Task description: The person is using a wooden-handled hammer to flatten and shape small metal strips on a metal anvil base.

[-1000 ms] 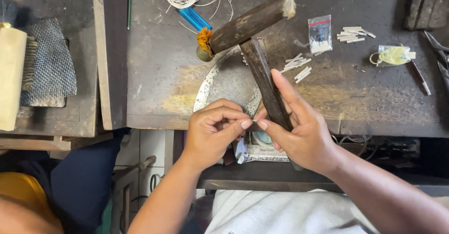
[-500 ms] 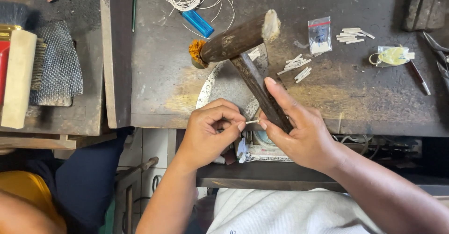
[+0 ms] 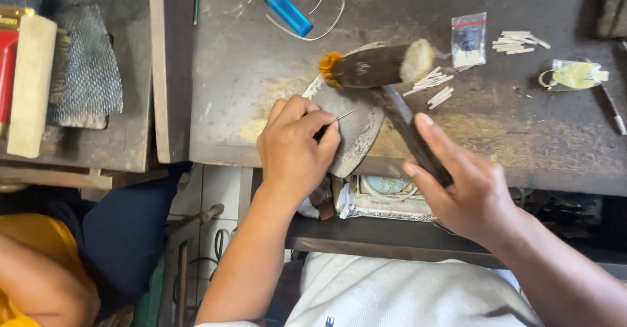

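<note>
Since half a second ago: hands parted, mallet head swung level over the bench, left hand moved up onto the metal plate

Wooden block (image 3: 29, 85) and mesh pad (image 3: 85, 72), parked far left, out of the work

Left hand (image 3: 297, 147), fingers pinched on a thin wire (image 3: 339, 118), pressing it flat to the metal plate (image 3: 356, 134) so it stays put

Mallet (image 3: 379, 65), head poised above the plate

Right hand (image 3: 467, 190), clenched round the mallet handle, low for swing

Small white sticks (image 3: 516, 41), laid near right within reach
</note>
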